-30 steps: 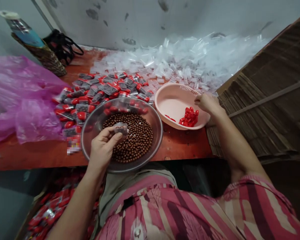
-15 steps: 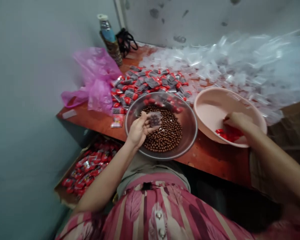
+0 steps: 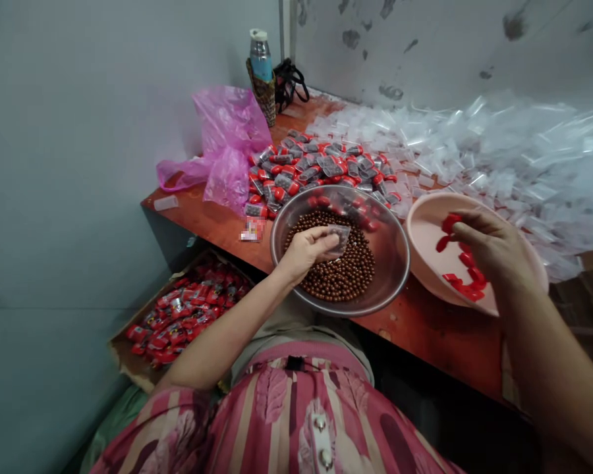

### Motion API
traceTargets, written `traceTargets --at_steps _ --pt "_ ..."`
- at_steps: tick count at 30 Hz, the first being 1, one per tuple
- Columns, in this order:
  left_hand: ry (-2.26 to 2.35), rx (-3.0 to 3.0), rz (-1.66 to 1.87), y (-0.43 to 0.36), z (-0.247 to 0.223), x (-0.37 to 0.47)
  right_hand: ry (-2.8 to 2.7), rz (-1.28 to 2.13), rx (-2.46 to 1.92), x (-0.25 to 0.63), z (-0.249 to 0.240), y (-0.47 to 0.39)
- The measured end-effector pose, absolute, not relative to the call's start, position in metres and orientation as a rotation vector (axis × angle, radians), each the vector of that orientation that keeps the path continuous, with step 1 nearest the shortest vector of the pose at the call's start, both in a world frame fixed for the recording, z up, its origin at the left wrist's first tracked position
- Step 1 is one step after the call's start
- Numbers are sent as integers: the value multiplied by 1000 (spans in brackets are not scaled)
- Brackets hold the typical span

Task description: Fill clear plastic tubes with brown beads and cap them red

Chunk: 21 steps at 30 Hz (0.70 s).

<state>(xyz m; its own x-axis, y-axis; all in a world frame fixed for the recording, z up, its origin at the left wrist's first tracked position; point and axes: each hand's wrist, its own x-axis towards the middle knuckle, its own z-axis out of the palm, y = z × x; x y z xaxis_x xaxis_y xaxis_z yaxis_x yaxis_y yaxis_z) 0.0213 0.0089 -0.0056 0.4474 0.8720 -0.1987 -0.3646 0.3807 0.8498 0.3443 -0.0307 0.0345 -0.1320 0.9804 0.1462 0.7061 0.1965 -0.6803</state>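
Note:
My left hand [image 3: 310,250] is closed on a small clear plastic container [image 3: 340,238], held above a metal bowl [image 3: 394,280]. Round brown balls [image 3: 333,280] cover part of the bowl's bottom. Over the pale pink basin [image 3: 427,227], my right hand [image 3: 491,243] pinches a red cap [image 3: 451,222] between its fingertips. Several more red caps [image 3: 469,280] lie in the basin below that hand. Behind the metal bowl, a heap of filled containers with red caps [image 3: 321,161] lies on the orange-red table [image 3: 435,342].
Clear plastic containers [image 3: 494,145] are piled along the table's back right. A pink plastic bag [image 3: 232,131] and a flask [image 3: 261,59] in a woven holder stand at the back left. Below the table's left edge, a carton [image 3: 128,365] holds red packets. Walls border the left and back.
My right hand has risen from the bottom of the basin with a red cap. My left hand has turned the clear container above the bowl. The camera view has shifted left.

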Motion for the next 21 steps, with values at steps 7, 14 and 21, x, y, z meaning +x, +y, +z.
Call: traceTargets --at_steps 7,14,21 --pt "815 1390 924 2 -8 21 -1936 671 -1323 227 48 -17" --pt "968 1618 967 -2 -1 19 -2242 353 -1260 211 56 -17" --pt "971 1617 1007 -3 -1 19 -2168 362 -1188 212 56 -12"
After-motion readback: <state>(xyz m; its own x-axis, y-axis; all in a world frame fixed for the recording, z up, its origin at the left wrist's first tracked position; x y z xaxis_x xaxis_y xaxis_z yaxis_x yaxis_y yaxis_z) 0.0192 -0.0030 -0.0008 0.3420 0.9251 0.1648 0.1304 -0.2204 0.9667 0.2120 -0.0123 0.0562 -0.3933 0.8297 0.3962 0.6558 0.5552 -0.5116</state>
